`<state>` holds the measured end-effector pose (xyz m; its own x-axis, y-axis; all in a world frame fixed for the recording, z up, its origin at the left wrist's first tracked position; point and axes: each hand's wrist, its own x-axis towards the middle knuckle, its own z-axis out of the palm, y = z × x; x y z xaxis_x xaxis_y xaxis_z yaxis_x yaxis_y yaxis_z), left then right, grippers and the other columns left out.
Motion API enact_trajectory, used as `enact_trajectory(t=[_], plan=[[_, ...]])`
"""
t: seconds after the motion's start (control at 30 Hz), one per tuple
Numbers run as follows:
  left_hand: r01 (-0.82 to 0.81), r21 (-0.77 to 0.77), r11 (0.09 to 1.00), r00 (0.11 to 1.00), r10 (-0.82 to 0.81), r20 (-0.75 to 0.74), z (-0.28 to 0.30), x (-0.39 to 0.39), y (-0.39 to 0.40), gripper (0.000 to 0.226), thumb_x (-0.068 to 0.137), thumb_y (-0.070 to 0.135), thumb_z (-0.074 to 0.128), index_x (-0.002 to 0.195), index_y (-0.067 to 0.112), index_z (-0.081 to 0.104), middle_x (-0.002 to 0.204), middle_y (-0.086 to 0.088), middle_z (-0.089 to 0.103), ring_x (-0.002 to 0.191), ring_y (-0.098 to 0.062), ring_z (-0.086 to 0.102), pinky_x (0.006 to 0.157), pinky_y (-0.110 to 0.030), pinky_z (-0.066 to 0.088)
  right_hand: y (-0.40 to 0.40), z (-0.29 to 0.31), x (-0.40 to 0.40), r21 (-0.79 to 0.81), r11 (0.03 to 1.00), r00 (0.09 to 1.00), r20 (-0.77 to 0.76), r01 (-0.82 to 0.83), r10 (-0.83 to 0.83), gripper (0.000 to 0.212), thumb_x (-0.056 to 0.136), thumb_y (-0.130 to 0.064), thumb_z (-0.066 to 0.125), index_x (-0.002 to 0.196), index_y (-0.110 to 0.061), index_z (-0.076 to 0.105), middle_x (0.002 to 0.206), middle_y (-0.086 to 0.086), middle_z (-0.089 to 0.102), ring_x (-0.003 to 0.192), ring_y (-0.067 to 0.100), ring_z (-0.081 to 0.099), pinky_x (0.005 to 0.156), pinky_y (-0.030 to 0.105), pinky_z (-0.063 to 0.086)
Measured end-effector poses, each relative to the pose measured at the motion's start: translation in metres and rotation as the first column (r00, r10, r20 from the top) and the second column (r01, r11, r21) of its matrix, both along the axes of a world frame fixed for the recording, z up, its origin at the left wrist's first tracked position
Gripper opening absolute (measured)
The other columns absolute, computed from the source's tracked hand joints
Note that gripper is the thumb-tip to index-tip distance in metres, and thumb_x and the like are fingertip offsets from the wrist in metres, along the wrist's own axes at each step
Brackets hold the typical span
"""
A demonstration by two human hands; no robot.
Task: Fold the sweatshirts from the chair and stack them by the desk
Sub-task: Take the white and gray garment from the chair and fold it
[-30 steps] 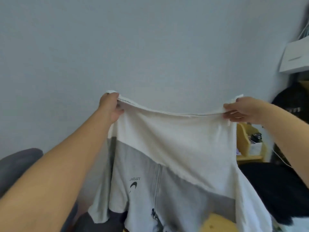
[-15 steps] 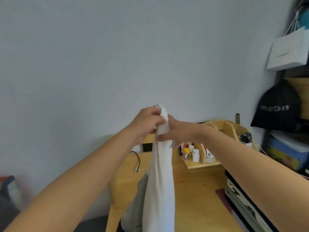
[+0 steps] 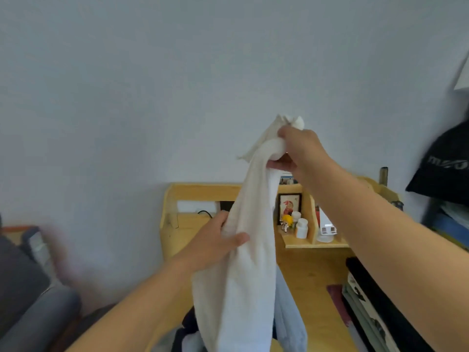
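The white sweatshirt (image 3: 243,250) is held up in mid-air, gathered lengthwise into a narrow hanging column. Its long axis runs near vertical, w/ the top end at the right hand (image 3: 295,148) and the free end dropping below the bottom edge of view, so the lower part can't be seen.

Right hand: raised, fingers curled round the bunched top edges, which are pinched together into a knot of cloth poking out above the knuckles. Left hand (image 3: 218,242): lower & nearer the body, thumb (image 3: 237,237) laid across the front of the fabric abt midway down the visible length, other fingers wrapped behind it; the grip looks loose rather than tight.

So the garment lies directly between the two hands, top hand above and slightly right of the lower one. The wooden desk (image 3: 309,273) sits beyond & below both hands, nearer the right arm; a small shelf (image 3: 317,241) w/ white bottles (image 3: 301,227) is just past the right forearm. A grey chair (image 3: 30,301) is off to the left of the left arm.

Judged step: a half-fold along the length is done; next prob. calls for the lower hand to take the middle so the top end can be brought down, or for the column to be laid flat. Risk: the pinched layers slipping out of line
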<state>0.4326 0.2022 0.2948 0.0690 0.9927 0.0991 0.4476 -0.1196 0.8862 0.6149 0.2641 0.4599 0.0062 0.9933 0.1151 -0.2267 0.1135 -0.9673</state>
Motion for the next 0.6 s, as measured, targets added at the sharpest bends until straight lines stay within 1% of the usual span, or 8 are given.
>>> enact_trajectory(t=[0.1, 0.17, 0.23, 0.3, 0.37, 0.43, 0.53, 0.6], plan=[[-0.034, -0.017, 0.999, 0.966, 0.028, -0.256, -0.010, -0.002, -0.010, 0.036, 0.092, 0.042, 0.072, 0.124, 0.039, 0.056, 0.109, 0.022, 0.068, 0.099, 0.002, 0.065, 0.081, -0.020, 0.051, 0.004, 0.022, 0.024, 0.006, 1.000, 0.987, -0.159, 0.008, -0.007, 0.019, 0.098, -0.007, 0.051, 0.117, -0.007, 0.050, 0.107, 0.019, 0.064, 0.085, 0.033, 0.070, 0.058, 0.040, 0.062], [-0.192, 0.122, 0.974, 0.889, 0.225, -0.400, 0.006, -0.016, -0.005, 0.022, 0.097, 0.036, 0.067, 0.118, 0.031, 0.064, 0.108, 0.011, 0.069, 0.099, -0.012, 0.066, 0.081, -0.030, 0.051, 0.005, 0.037, 0.042, 0.034, 0.999, 0.982, -0.186, 0.019, -0.012, 0.014, 0.098, -0.004, 0.049, 0.111, -0.008, 0.050, 0.103, 0.017, 0.064, 0.084, 0.032, 0.070, 0.060, 0.041, 0.062], [-0.376, 0.320, 0.870, 0.757, 0.487, -0.436, 0.051, -0.046, -0.001, 0.017, 0.098, 0.031, 0.066, 0.111, 0.022, 0.070, 0.109, -0.006, 0.072, 0.103, -0.027, 0.067, 0.081, -0.034, 0.049, 0.013, 0.052, 0.061, 0.015, 0.997, 0.983, -0.170, 0.075, -0.072, 0.009, 0.098, 0.000, 0.050, 0.100, -0.009, 0.052, 0.098, 0.014, 0.062, 0.082, 0.030, 0.067, 0.067, 0.043, 0.063], [-0.462, 0.476, 0.748, 0.603, 0.659, -0.450, 0.113, -0.076, -0.003, 0.016, 0.097, 0.035, 0.065, 0.101, 0.021, 0.070, 0.110, -0.014, 0.072, 0.104, -0.037, 0.066, 0.082, -0.040, 0.050, 0.021, 0.067, 0.081, 0.016, 0.993, 0.980, -0.163, 0.115, -0.111, 0.013, 0.097, -0.002, 0.054, 0.108, -0.008, 0.055, 0.101, 0.013, 0.062, 0.085, 0.029, 0.067, 0.069, 0.048, 0.062], [-0.448, 0.609, 0.655, 0.485, 0.750, -0.450, 0.172, -0.091, -0.009, 0.020, 0.096, 0.042, 0.065, 0.099, 0.022, 0.071, 0.106, -0.014, 0.071, 0.101, -0.040, 0.066, 0.081, -0.042, 0.051, 0.027, 0.083, 0.097, 0.040, 0.985, 0.971, -0.182, 0.168, -0.158, 0.026, 0.097, -0.007, 0.057, 0.123, -0.012, 0.057, 0.107, 0.011, 0.066, 0.087, 0.029, 0.070, 0.059, 0.050, 0.062], [-0.396, 0.689, 0.607, 0.410, 0.788, -0.459, 0.216, -0.093, -0.016, 0.025, 0.094, 0.047, 0.067, 0.095, 0.022, 0.070, 0.099, -0.011, 0.069, 0.096, -0.038, 0.065, 0.076, -0.040, 0.048, 0.032, 0.100, 0.108, 0.054, 0.979, 0.968, -0.172, 0.197, -0.185, 0.021, 0.098, -0.010, 0.057, 0.119, -0.013, 0.058, 0.104, 0.011, 0.066, 0.082, 0.027, 0.070, 0.048, 0.044, 0.059], [-0.355, 0.683, 0.638, 0.259, 0.769, -0.584, 0.239, -0.103, -0.020, 0.025, 0.094, 0.046, 0.067, 0.098, 0.021, 0.067, 0.104, -0.010, 0.067, 0.101, -0.037, 0.064, 0.076, -0.039, 0.045, 0.029, 0.111, 0.124, 0.164, 0.949, 0.935, 0.192, 0.268, -0.297, 0.011, 0.095, -0.022, 0.057, 0.092, -0.012, 0.060, 0.090, 0.017, 0.067, 0.059, 0.023, 0.064, 0.043, 0.035, 0.056], [-0.416, 0.625, 0.661, 0.154, 0.728, -0.668, 0.228, -0.113, -0.024, 0.030, 0.095, 0.048, 0.064, 0.107, 0.021, 0.068, 0.113, -0.014, 0.066, 0.106, -0.038, 0.064, 0.082, -0.042, 0.047, 0.030, 0.100, 0.136, 0.311, 0.871, 0.698, 0.522, 0.380, -0.490, 0.027, 0.088, -0.037, 0.056, 0.094, -0.012, 0.064, 0.090, 0.018, 0.067, 0.064, 0.029, 0.064, 0.056, 0.033, 0.053]])
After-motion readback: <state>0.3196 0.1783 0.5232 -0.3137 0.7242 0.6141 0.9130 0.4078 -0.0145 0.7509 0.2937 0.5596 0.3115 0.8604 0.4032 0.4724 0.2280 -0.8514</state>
